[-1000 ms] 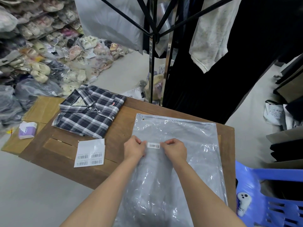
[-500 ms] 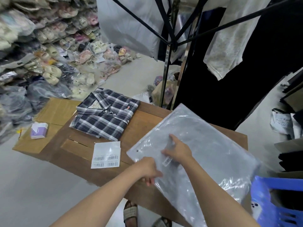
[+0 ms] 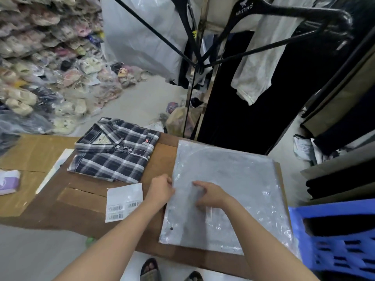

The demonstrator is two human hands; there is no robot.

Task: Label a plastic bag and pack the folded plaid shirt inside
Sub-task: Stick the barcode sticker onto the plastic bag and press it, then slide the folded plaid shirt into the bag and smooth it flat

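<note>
Plastic bag (image 3: 229, 191) flat on desk (image 3: 85, 201), long axis running away from person. Left hand (image 3: 161, 189) pinches its left edge; right hand (image 3: 211, 194) fingers curled, pressing its middle. Plaid shirt (image 3: 115, 151) lies up-left, nearer left hand.

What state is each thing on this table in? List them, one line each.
Clear grey plastic bag: flat on the table, empty, a white sticker on it.
Folded dark plaid shirt: folded, buttoned, outside the bag.
White barcode label sheet: flat on the table, three labels left.
Left hand: pinching the bag's left edge.
Right hand: fingers bent, pressing on the bag.
</note>
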